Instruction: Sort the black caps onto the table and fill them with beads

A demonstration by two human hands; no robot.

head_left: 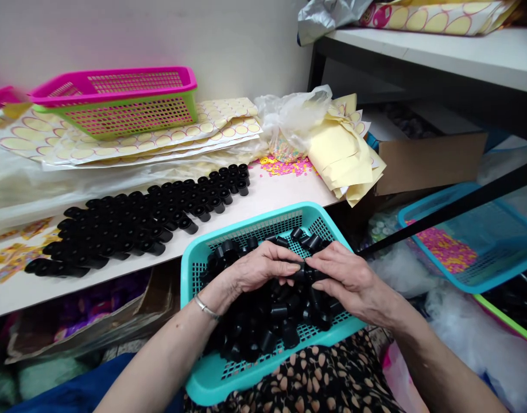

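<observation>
A turquoise mesh basket (212,378) rests on my lap, filled with several small black plastic tubes (272,327). Both hands are inside it, over the pile. My left hand (257,267) is curled with fingers closed on black tubes at the middle of the basket. My right hand (347,275) meets it from the right, fingertips pinched on a black tube between the two hands. What exactly sits between the fingertips is partly hidden. A silver bracelet (205,308) circles my left wrist.
On the white table (272,198) lie rows of black tubes (138,221) set side by side, sticker sheets (130,143), a pink and green basket (121,100), a plastic bag (289,123) and yellow paper (345,155). A blue basket (496,269) and a cardboard box (431,160) stand at right under a shelf (440,51).
</observation>
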